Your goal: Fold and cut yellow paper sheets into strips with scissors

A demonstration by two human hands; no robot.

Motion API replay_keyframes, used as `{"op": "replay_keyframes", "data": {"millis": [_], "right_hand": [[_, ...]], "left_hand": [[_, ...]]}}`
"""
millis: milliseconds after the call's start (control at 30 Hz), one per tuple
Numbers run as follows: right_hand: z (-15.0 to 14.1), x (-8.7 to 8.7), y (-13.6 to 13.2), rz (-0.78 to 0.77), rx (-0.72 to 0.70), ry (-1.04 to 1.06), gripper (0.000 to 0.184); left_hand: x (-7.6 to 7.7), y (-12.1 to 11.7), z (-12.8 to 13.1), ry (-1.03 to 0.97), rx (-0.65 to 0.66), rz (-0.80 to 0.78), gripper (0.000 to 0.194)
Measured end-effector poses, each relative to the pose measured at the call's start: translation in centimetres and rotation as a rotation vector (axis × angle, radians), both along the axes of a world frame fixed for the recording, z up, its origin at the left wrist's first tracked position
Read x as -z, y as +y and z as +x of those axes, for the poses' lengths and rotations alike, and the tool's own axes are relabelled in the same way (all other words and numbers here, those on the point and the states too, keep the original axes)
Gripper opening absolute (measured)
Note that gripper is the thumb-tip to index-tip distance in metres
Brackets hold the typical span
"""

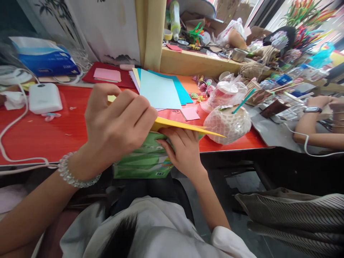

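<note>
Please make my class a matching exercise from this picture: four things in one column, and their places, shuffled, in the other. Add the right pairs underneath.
Things
1. Yellow sheet
2. Clear bead bracelet
3. Turquoise straw
4. White device

Places
A. Sticking up from the net-wrapped item
B. Toward the left end of the red table
C. At the left hand and right hand, above the green packet
D. Around the left wrist

Right pairs: 1-C, 2-D, 3-A, 4-B

They wear a beaded bracelet [70, 181], white top [166, 229], seemingly dark trousers [154, 189].
</note>
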State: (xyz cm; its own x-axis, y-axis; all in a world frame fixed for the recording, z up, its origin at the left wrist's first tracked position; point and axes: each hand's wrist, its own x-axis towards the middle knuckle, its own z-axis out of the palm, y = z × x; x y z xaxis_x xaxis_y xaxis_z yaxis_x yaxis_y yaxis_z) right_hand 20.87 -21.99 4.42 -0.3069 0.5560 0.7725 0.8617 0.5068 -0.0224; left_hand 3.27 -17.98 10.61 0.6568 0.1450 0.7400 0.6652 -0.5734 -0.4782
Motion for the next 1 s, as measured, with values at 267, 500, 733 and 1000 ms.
{"op": "replay_keyframes", "data": {"millis": [267, 500, 733, 1000], "right_hand": [[1.3, 2.8, -1.1, 0.368, 0.108, 0.310, 0.037], [4.7, 8.0, -0.7, -0.308, -0.127, 1.129, 0.030], [3.4, 5.9, -1.5, -0.270, -0.010, 1.282, 0.030], [3.1, 6.7, -2.4, -0.448, -0.014, 1.246, 0.025]], "left_hand": [[-0.3, 0.3, -0.9, -0.128, -0.006, -0.003, 0.019], [0.4, -0.1, -1.2, -0.120, -0.022, 0.004, 0.017], [0.2, -0.7, -0.9, -0.072, -0.008, 0.124, 0.017], [4.2, -0.7, -0.7, 0.222, 0.118, 0.079, 0.013]]}}
